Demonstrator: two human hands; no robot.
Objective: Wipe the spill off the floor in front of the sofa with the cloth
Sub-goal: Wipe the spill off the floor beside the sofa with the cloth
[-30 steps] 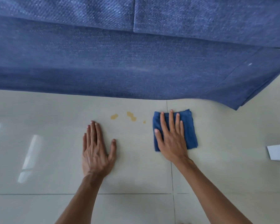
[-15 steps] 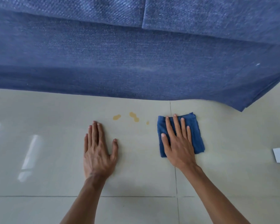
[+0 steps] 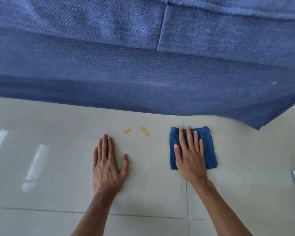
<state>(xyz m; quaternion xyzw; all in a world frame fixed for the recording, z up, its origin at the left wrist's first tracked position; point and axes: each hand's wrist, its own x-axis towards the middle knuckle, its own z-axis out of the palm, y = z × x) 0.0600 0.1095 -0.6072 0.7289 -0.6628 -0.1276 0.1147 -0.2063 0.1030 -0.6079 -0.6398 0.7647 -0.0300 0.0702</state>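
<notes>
Pale glossy floor tiles (image 3: 58,184) run up to the base of a blue fabric sofa (image 3: 143,79). I have the left hand (image 3: 107,167) flat and open on bare tile, bracing, holding nothing. The right hand (image 3: 190,160) lies spread and flat on the folded blue cloth (image 3: 209,150), pressing rather than gripping. The spill (image 3: 144,131), amber drops, sits between the hands, near the sofa, unwiped. Judged step: pre-wipe. Next: slide cloth left across the drops under pressure.
</notes>
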